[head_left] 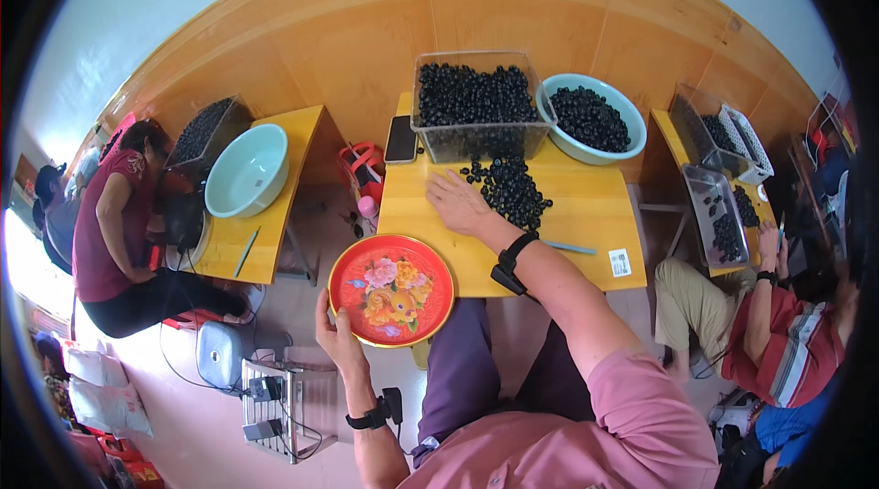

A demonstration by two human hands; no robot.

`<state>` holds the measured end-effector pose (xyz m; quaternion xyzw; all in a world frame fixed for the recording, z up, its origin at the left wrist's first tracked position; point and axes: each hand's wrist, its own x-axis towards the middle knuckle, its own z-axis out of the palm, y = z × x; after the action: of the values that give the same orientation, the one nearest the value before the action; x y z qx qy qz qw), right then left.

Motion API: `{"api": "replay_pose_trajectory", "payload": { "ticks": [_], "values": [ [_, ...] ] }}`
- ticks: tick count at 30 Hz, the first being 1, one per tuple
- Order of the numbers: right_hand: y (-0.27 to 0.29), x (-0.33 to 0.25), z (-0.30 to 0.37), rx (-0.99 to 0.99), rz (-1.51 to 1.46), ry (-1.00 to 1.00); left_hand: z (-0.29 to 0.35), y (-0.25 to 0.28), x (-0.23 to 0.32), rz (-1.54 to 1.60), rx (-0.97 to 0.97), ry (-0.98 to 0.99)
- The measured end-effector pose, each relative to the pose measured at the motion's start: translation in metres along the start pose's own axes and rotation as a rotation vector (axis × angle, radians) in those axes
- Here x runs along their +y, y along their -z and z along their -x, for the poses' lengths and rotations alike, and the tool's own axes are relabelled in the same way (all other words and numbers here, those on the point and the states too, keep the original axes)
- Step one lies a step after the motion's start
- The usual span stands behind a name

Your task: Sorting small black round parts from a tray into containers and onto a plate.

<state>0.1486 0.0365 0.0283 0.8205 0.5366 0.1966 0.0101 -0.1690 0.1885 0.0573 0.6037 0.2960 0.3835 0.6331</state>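
Pinching floral tray [392, 290] in left hand [341, 342], holding right hand [461, 204] loosely spread, with black pieces [515, 196] to its right

A single fisheye view looks from the person's head, facing forward and steeply down past the lap [467, 356] onto the worktop [586, 214]; it sits near, above and behind the near edge, takes in both hands [461, 203], bends the panelled wall [513, 4] beyond the far edge, and spreads well past the left and right edges
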Motion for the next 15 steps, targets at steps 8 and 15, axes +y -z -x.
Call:
{"api": "replay_pose_trajectory", "payload": {
  "ticks": [8, 15],
  "values": [
    [0.091, 0.048, -0.017, 0.513, -0.235, -0.045, -0.027, -0.043, -0.029, -0.018, -0.132, -0.045],
    [0.089, 0.146, -0.096, -0.08, -0.728, -0.559, -0.039, -0.09, -0.037, -0.357, -0.216, -0.115]
  ]
}}
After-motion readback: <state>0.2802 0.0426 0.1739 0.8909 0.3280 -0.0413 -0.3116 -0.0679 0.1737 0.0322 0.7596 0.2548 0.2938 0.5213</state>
